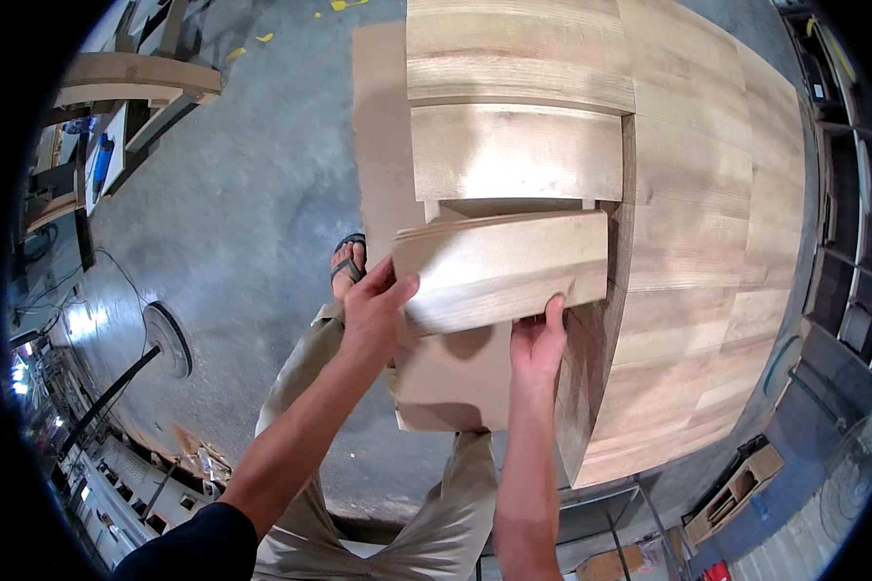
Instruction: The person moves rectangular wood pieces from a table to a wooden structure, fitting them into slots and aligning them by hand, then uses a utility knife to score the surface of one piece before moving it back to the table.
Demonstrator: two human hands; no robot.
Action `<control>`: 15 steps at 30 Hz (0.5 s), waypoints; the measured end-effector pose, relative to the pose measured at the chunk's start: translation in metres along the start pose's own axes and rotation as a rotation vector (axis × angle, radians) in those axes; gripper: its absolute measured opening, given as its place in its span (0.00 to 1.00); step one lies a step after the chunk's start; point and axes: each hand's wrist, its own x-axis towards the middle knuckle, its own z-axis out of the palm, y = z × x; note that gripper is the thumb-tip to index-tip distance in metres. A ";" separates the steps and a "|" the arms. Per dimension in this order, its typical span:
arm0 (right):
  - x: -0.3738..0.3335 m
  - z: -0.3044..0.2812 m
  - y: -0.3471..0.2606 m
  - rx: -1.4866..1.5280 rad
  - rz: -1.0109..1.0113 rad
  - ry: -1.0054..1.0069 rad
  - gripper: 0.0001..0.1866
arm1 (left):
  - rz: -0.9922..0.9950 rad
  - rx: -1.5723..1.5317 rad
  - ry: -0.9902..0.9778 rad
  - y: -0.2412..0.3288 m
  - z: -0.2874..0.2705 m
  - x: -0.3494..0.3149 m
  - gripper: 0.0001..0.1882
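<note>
A pale wooden drawer front point(504, 271) is held between my two hands, slightly tilted, before the open face of a wooden drawer cabinet point(688, 242). My left hand point(373, 305) grips its left end, with the thumb on the front face. At the lower edge, toward the right end, my right hand point(538, 339) holds it with the thumb up on the face and the fingers underneath. Just beyond sits another drawer point(518, 150) in the cabinet, with a dark gap between the two. Whether a drawer box is joined behind the held front is hidden.
Flat cardboard point(383, 126) lies on the grey concrete floor point(262, 174) beside and beneath the cabinet. My sandalled foot point(349, 263) stands at its left. Farther left are a round black base point(168, 339) with a pole and a wooden frame point(136, 77). Dark racks line the right.
</note>
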 end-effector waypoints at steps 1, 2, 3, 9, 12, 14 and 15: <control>-0.012 0.002 -0.001 -0.007 -0.034 -0.057 0.28 | 0.007 -0.019 -0.032 0.011 -0.003 -0.007 0.24; -0.020 0.007 -0.001 -0.015 -0.068 -0.114 0.30 | 0.014 -0.038 -0.063 0.018 -0.006 -0.010 0.24; -0.028 0.019 -0.001 -0.017 -0.098 -0.152 0.29 | 0.165 0.047 -0.100 0.025 -0.009 -0.008 0.22; 0.010 0.080 -0.005 -0.038 -0.090 -0.080 0.11 | 0.024 -0.004 -0.069 0.066 0.012 0.055 0.20; 0.027 0.107 -0.007 -0.050 -0.081 0.010 0.09 | 0.028 0.015 -0.042 0.069 0.019 0.086 0.19; 0.035 0.116 -0.013 -0.174 -0.101 0.095 0.08 | 0.030 0.057 -0.027 0.071 0.028 0.096 0.18; 0.036 0.120 -0.016 -0.208 -0.124 0.110 0.07 | 0.040 0.060 -0.024 0.073 0.032 0.100 0.18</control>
